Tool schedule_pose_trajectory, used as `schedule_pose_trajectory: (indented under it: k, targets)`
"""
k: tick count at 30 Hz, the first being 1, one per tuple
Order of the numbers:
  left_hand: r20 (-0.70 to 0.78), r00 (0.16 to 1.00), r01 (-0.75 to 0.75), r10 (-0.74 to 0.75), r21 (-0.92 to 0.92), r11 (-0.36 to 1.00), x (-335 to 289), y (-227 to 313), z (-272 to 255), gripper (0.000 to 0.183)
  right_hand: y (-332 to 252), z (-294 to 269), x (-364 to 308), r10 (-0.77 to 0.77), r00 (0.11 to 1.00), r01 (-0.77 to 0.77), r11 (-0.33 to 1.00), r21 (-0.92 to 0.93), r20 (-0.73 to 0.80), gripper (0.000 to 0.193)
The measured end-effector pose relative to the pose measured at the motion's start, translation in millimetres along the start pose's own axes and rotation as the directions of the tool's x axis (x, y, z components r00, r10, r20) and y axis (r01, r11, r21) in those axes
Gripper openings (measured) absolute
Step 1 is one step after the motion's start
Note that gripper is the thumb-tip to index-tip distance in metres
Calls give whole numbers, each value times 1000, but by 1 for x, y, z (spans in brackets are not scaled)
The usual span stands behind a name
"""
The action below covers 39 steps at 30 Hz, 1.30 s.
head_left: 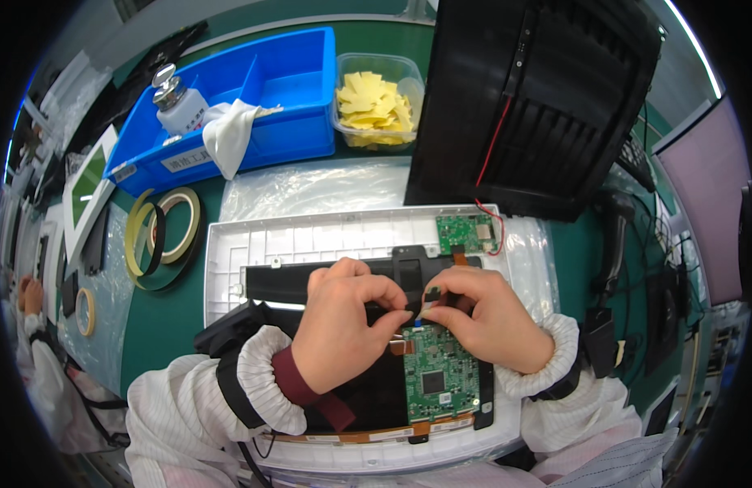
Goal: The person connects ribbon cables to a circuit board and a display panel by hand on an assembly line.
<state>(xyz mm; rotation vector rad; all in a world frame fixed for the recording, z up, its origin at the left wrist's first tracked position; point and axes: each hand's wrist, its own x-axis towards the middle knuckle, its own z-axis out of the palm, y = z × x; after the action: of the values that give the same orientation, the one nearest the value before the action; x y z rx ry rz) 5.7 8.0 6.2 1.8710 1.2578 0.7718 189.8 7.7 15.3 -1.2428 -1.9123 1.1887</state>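
Note:
Both hands meet over the top edge of a green circuit board, thumbs and forefingers pinched close together. My left hand is closed at the upper left of the board, beside a small blue tab. On the other side of that tab, my right hand pinches near a small dark piece. Fingertips hide what either hand grips. The board lies on a black display panel, which rests in a white plastic housing. A copper-coloured flat cable reaches the board's left edge.
A smaller green board with a red wire runs to an upright black casing. Behind stand a blue divided bin and a tub of yellow slips. Tape rolls lie left; a handheld scanner stands right.

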Motion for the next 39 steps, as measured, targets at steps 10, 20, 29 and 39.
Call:
schedule_pose_trajectory:
  k: [10, 20, 29, 39]
  targets:
    - [-28, 997, -75, 77, 67, 995, 0, 0, 0, 11, 0, 1, 0, -10, 1000, 10, 1000, 14, -21, 13]
    - [-35, 997, -59, 62, 89, 994, -4, 3, 1, 7, 0, 1, 0, -21, 999, 22, 999, 23, -31, 13]
    - [-50, 987, -144, 151, 123, 982, -5, -1, 4, 10, 0, 2, 0, 17, 1000, -16, 999, 32, -19, 12]
    - [-29, 988, -148, 152, 113, 983, -8, -1, 5, 9, 1, 2, -1, 56, 998, -55, 996, 69, -13, 13]
